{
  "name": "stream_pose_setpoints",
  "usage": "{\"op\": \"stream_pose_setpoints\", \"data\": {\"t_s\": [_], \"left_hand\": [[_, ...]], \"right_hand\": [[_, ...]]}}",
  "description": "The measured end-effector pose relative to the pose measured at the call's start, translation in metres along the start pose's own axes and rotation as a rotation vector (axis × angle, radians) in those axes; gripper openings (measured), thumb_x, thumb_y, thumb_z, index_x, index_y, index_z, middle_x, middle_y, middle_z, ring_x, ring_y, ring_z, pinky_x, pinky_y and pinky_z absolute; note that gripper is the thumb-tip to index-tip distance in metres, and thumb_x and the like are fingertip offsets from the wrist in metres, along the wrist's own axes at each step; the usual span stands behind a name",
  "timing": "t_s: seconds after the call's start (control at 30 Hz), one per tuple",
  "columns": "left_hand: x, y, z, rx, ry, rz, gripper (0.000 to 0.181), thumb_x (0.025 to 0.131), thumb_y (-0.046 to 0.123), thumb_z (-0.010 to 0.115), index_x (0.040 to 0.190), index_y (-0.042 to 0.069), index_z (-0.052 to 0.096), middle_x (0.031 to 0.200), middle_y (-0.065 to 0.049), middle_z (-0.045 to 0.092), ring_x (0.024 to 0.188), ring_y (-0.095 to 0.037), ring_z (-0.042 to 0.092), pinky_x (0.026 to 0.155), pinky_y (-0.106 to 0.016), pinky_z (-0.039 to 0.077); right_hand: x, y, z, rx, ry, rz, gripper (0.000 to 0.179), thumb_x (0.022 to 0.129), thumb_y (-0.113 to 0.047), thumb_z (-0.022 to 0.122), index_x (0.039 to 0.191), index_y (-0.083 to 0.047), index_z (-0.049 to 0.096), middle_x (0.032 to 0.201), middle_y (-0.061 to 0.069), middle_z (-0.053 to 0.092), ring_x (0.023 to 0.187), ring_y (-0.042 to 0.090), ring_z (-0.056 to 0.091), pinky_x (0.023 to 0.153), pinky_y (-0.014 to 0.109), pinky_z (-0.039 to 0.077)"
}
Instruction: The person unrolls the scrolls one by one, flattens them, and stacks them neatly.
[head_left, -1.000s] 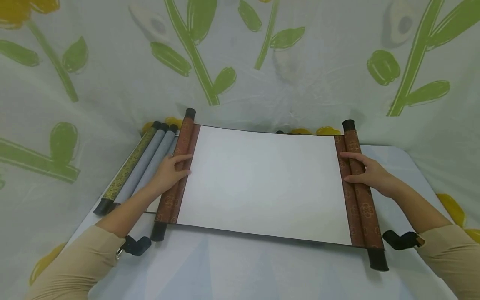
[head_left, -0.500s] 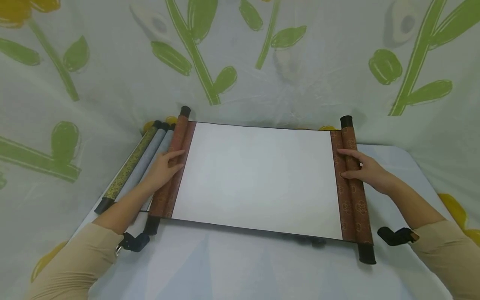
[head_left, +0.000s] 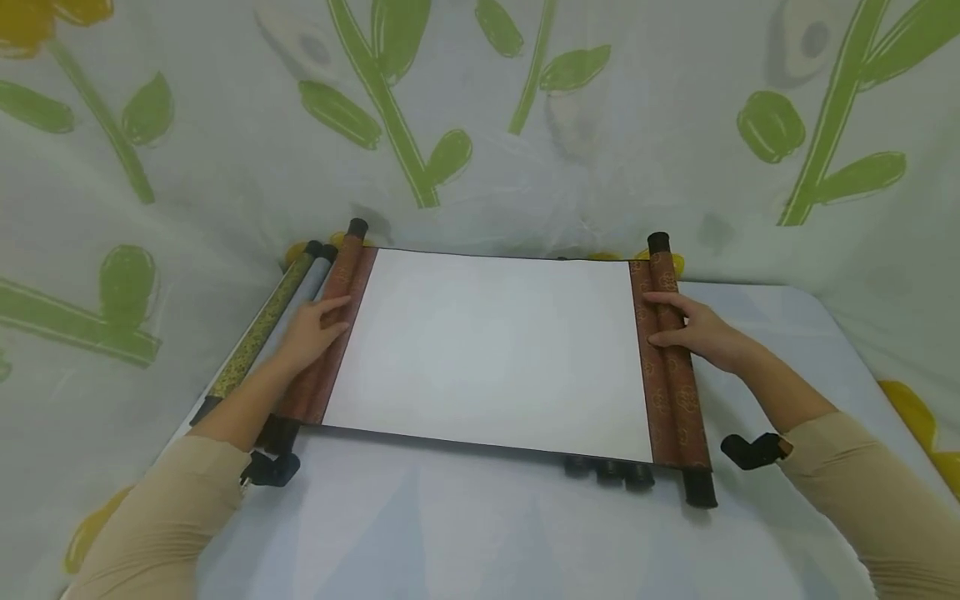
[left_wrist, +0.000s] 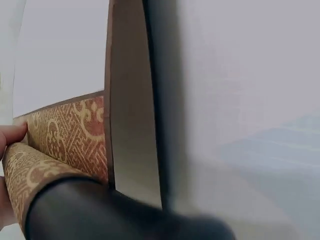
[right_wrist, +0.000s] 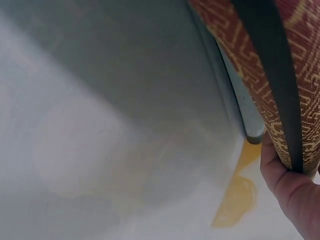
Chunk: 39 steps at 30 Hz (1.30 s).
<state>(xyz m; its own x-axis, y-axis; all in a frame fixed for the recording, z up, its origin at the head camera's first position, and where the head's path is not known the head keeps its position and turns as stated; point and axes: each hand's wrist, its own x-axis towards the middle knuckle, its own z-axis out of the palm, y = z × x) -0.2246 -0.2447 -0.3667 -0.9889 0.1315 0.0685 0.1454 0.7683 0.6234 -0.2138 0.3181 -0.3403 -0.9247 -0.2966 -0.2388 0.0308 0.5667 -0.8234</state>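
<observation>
A hanging scroll with a blank white face and brown patterned ends lies spread between my hands. Around its left roller my left hand is curled, fingertips over the brown border. My right hand grips the right roller in the same way. Both rollers have black end knobs. In the left wrist view the brown-and-gold brocade of one end shows, with fingertips at its edge. The right wrist view has the right hand against the patterned roller.
A yellow-green scroll and a grey-blue scroll lie at the left, partly behind my left arm. Several black knobs stick out under the sheet's lower right edge. The pale table meets a leaf-patterned cloth at the back.
Both hands have shifted left with the scroll, the right one further, so less white shows between the rollers. The left roller now covers more of the grey-blue scrolls. Black knobs have come into view underneath.
</observation>
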Motion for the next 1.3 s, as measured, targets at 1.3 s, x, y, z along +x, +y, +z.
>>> {"op": "stream_pose_setpoints", "data": {"t_s": [1.3], "left_hand": [[0.008,-0.023,0.031,0.442,0.162,0.009,0.032,0.089,0.000,0.053,0.121,-0.005,0.058,0.115,-0.038,0.041,0.112,-0.048,0.036,0.093,-0.054,0.031]], "right_hand": [[0.037,0.016,0.032,0.032,0.040,0.146,0.068,0.091,-0.011,0.061,0.147,-0.002,0.025,0.151,0.033,0.006,0.138,0.051,0.011,0.107,0.060,0.024]]}}
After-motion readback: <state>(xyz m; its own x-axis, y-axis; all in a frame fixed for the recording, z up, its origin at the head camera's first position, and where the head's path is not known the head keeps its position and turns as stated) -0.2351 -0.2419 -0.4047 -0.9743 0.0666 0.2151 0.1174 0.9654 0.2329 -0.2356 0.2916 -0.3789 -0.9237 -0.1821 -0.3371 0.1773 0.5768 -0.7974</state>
